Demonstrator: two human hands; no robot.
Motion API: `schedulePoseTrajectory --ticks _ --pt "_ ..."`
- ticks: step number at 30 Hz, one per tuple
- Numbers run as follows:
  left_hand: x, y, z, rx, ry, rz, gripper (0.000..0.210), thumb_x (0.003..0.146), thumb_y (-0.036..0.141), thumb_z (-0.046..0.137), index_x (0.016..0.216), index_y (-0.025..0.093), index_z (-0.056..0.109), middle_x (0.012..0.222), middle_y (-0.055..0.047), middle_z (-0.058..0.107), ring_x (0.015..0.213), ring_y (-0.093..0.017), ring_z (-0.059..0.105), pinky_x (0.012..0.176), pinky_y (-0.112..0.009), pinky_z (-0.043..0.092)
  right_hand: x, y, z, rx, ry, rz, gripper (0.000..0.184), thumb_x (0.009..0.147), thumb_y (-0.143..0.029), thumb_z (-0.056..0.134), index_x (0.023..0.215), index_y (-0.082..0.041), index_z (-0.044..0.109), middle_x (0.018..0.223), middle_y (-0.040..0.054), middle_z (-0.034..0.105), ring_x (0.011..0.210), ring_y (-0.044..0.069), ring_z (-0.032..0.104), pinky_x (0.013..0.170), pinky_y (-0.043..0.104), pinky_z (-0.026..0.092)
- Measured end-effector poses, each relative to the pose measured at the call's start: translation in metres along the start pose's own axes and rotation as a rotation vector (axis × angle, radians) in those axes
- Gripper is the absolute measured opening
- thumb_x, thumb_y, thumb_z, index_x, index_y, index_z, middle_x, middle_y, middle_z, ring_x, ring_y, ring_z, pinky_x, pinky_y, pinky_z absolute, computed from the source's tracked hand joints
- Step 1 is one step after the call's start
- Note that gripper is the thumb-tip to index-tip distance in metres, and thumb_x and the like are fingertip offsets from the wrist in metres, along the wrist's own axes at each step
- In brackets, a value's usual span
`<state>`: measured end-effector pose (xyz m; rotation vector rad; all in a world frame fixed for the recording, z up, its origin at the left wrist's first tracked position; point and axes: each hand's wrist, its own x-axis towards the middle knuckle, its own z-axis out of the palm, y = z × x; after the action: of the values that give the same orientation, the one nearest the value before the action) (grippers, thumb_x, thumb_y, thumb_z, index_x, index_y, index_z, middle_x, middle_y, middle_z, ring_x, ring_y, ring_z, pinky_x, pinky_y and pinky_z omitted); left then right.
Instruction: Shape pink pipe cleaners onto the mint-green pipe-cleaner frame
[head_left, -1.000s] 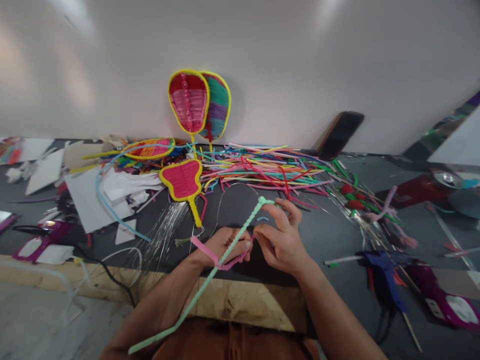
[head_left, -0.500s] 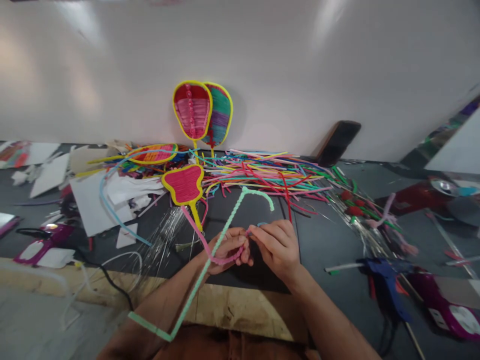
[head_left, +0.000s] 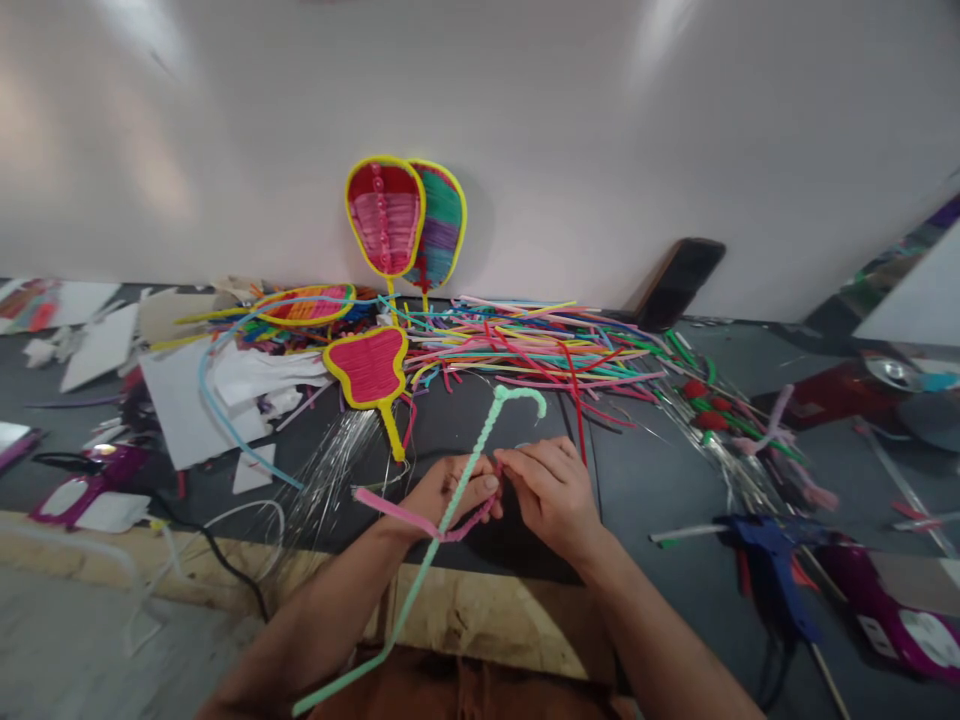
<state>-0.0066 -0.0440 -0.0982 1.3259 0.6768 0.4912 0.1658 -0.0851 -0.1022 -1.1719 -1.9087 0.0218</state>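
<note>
My left hand (head_left: 454, 490) is closed, thumb and fingers pinching a pink pipe cleaner (head_left: 405, 512). The pink strand bends under that hand and its free end sticks out to the left over the wrist. A mint-green pipe cleaner (head_left: 420, 570), twisted along its upper part and hooked at the top, crosses in front of the left hand and slants down toward my lap. Close by on the right, my right hand (head_left: 551, 490) pinches the other end of the pink pipe cleaner between thumb and fingertips. The exact pinch point is mostly hidden by the fingers.
Behind the hands lie many coloured pipe cleaners (head_left: 525, 350). A pink, yellow-rimmed fan (head_left: 367, 367) rests before them; two more fans (head_left: 384, 220) lean on the white wall. A phone (head_left: 684, 280) stands back right. A blue glue gun (head_left: 772, 570) lies right, thin wires (head_left: 330, 470) left.
The pink pipe cleaner's free end has swung down and left, now nearly level. The mint-green one has shifted, its hooked top slightly right and its lower end further down. Both hands stay close together.
</note>
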Motion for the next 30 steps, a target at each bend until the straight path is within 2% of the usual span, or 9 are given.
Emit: schedulePoseTrajectory --ticks 7,11,13,15,17,19,22,25,30 --pt "0.002 -0.001 0.002 0.051 0.030 0.011 0.036 0.084 0.045 0.053 0.071 0.012 0.057 0.062 -0.003 0.061 0.053 -0.009 0.055 0.050 -0.019 0.043 0.005 -0.003 0.001 -0.052 -0.026 0.024 0.017 0.085 -0.007 0.048 0.092 -0.016 0.061 0.078 0.0049 0.068 0.069 0.014 0.059 0.063 0.029 0.036" --pt "0.003 -0.004 -0.001 -0.104 0.035 -0.004 0.033 0.082 0.043 0.057 0.071 0.012 0.056 0.061 -0.003 0.062 0.052 -0.009 0.056 0.049 -0.019 0.042 0.002 -0.003 0.000 0.031 0.019 0.068 0.019 0.084 -0.009 0.051 0.098 -0.017 0.060 0.080 0.0049 0.067 0.072 0.015 0.059 0.065 0.029 0.039" --pt "0.004 -0.006 -0.002 -0.285 0.021 -0.004 0.033 0.080 0.044 0.059 0.070 0.013 0.054 0.057 -0.001 0.060 0.051 -0.010 0.058 0.047 -0.019 0.041 0.000 -0.002 0.001 0.188 0.069 0.212 0.016 0.084 -0.014 0.053 0.097 -0.019 0.060 0.080 0.0040 0.065 0.071 0.015 0.058 0.065 0.028 0.041" --pt "0.003 -0.007 -0.001 -0.468 -0.024 0.002 0.033 0.078 0.044 0.061 0.069 0.014 0.052 0.051 0.001 0.057 0.049 -0.011 0.058 0.048 -0.020 0.042 -0.002 -0.003 0.003 0.426 0.085 0.439 0.011 0.084 -0.020 0.055 0.093 -0.021 0.062 0.077 0.0022 0.062 0.069 0.014 0.056 0.062 0.027 0.043" --pt "0.003 -0.008 0.002 -0.602 -0.089 0.001 0.031 0.079 0.041 0.062 0.069 0.014 0.050 0.048 0.003 0.055 0.046 -0.011 0.057 0.051 -0.023 0.045 -0.003 -0.004 0.006 0.734 0.034 0.641 0.014 0.083 -0.026 0.058 0.096 -0.023 0.064 0.077 0.0006 0.060 0.068 0.013 0.056 0.061 0.025 0.044" --pt "0.001 -0.009 0.006 -0.668 -0.140 -0.007 0.029 0.079 0.038 0.062 0.068 0.014 0.050 0.048 0.003 0.055 0.045 -0.011 0.056 0.054 -0.026 0.047 -0.003 -0.006 0.011 1.049 -0.036 0.755 0.022 0.080 -0.031 0.063 0.101 -0.025 0.065 0.077 -0.0004 0.059 0.069 0.012 0.056 0.062 0.025 0.046" --pt "0.000 -0.011 0.009 -0.685 -0.159 -0.017 0.028 0.079 0.037 0.063 0.069 0.014 0.051 0.048 0.002 0.056 0.041 -0.009 0.054 0.055 -0.027 0.048 -0.002 -0.009 0.016 1.343 -0.055 0.812 0.022 0.074 -0.031 0.070 0.095 -0.025 0.068 0.077 -0.0012 0.059 0.069 0.010 0.057 0.063 0.023 0.047" --pt "0.001 -0.014 0.009 -0.628 -0.145 -0.034 0.029 0.078 0.040 0.063 0.071 0.014 0.052 0.049 0.003 0.057 0.041 -0.009 0.054 0.052 -0.024 0.046 -0.002 -0.012 0.018 1.429 -0.029 0.834 0.016 0.071 -0.026 0.073 0.086 -0.022 0.068 0.076 -0.0011 0.061 0.067 0.009 0.059 0.061 0.021 0.049" --pt "0.001 -0.011 0.005 -0.316 -0.065 -0.044 0.038 0.076 0.050 0.061 0.072 0.013 0.056 0.055 -0.002 0.060 0.052 -0.011 0.059 0.043 -0.017 0.039 -0.001 -0.016 0.020 1.508 -0.043 0.865 0.015 0.075 -0.025 0.069 0.087 -0.019 0.062 0.061 -0.0036 0.060 0.043 0.011 0.058 0.038 0.021 0.045"
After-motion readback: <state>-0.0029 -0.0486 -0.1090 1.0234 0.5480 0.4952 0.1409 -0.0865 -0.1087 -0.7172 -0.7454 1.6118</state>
